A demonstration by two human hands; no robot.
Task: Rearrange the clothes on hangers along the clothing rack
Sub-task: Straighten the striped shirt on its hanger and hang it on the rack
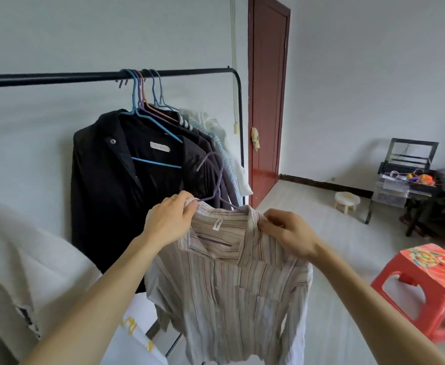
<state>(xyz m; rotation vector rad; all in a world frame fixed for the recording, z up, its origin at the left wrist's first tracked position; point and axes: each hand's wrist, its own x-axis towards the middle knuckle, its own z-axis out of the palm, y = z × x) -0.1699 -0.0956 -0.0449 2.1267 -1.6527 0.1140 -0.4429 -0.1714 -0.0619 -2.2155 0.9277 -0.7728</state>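
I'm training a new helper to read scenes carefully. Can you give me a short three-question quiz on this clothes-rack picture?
1. True or false: the striped shirt hangs from the rack bar.
2. The black jacket's hanger is: A) blue B) green C) white
3. Fill in: the striped shirt's hanger is coloured ____.

Key:
1. False. The left hand and right hand hold it, off the bar.
2. A
3. Purple
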